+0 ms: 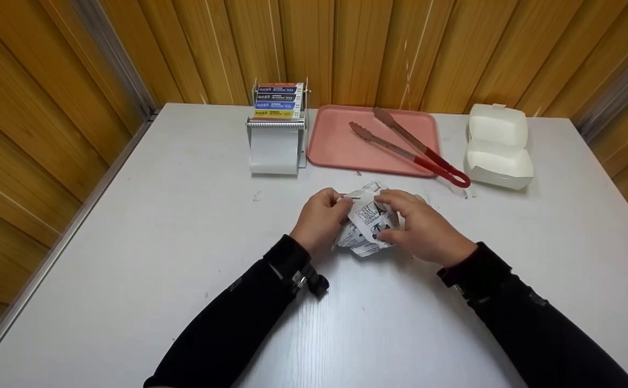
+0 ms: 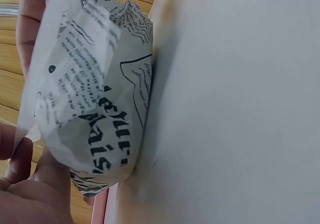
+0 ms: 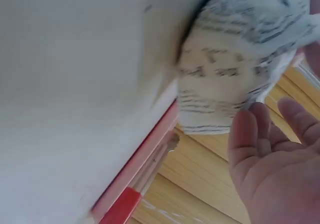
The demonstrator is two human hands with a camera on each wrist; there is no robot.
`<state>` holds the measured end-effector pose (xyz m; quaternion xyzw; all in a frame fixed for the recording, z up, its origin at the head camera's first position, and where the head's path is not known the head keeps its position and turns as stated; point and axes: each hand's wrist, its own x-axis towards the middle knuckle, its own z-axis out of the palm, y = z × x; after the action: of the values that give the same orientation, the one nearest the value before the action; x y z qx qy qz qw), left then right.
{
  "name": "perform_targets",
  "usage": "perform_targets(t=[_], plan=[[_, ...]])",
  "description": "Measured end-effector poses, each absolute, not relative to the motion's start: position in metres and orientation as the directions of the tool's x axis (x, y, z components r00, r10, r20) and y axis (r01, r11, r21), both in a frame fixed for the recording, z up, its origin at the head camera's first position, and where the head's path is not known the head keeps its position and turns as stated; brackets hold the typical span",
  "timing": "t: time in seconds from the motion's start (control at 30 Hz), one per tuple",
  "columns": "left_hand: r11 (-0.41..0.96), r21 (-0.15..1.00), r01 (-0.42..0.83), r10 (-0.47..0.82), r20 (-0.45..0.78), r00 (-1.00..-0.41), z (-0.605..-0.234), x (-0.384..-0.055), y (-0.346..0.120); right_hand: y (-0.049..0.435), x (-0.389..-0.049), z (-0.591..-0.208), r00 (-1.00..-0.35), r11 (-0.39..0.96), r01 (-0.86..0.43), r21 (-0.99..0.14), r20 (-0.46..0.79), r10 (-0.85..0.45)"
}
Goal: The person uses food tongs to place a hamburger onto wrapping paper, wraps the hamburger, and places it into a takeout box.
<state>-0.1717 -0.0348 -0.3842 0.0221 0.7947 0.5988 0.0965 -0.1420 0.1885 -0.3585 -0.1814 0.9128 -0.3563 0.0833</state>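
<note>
A paper-wrapped bundle [image 1: 369, 221] with black print sits on the white table between both hands; what is inside is hidden. My left hand [image 1: 322, 220] holds its left side, thumb and fingers pinching an edge of the wrapping paper. Seen from the left wrist, that thin paper flap [image 2: 37, 79] stands up along the bundle. My right hand [image 1: 427, 229] is at the bundle's right side, its fingers spread loosely around it. In the right wrist view the fingertips of the right hand [image 3: 280, 169] lie right by the paper, without curling round it.
Behind the bundle lies a pink tray [image 1: 330, 134], with red-handled tongs [image 1: 400, 148] across it, their handle past its front edge. A label dispenser [image 1: 276, 129] with a white strip stands left of the tray. An open white takeout box [image 1: 500, 145] is at the right.
</note>
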Motion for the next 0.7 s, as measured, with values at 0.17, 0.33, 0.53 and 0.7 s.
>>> perform_targets(t=[0.17,0.33,0.53,0.7], plan=[[0.287,0.955,-0.069,0.143,-0.114,-0.983,-0.384,-0.172,-0.034,0.190,-0.151,-0.366,-0.900,0.739,-0.285,-0.611,-0.095,-0.425],[0.273,0.960,-0.070,0.145,-0.113,-0.983,-0.384,-0.172,-0.034,0.187,-0.156,-0.369,-0.893,0.767,-0.300,-0.567,-0.117,-0.435],[0.243,0.965,-0.095,0.141,-0.132,-0.981,-0.385,-0.172,-0.034,0.183,-0.160,-0.371,-0.896,0.777,-0.283,-0.562,-0.134,-0.423],[0.224,0.970,-0.092,0.134,-0.124,-0.983,-0.386,-0.172,-0.034,0.180,-0.162,-0.373,-0.891,0.777,-0.310,-0.547,-0.118,-0.439]])
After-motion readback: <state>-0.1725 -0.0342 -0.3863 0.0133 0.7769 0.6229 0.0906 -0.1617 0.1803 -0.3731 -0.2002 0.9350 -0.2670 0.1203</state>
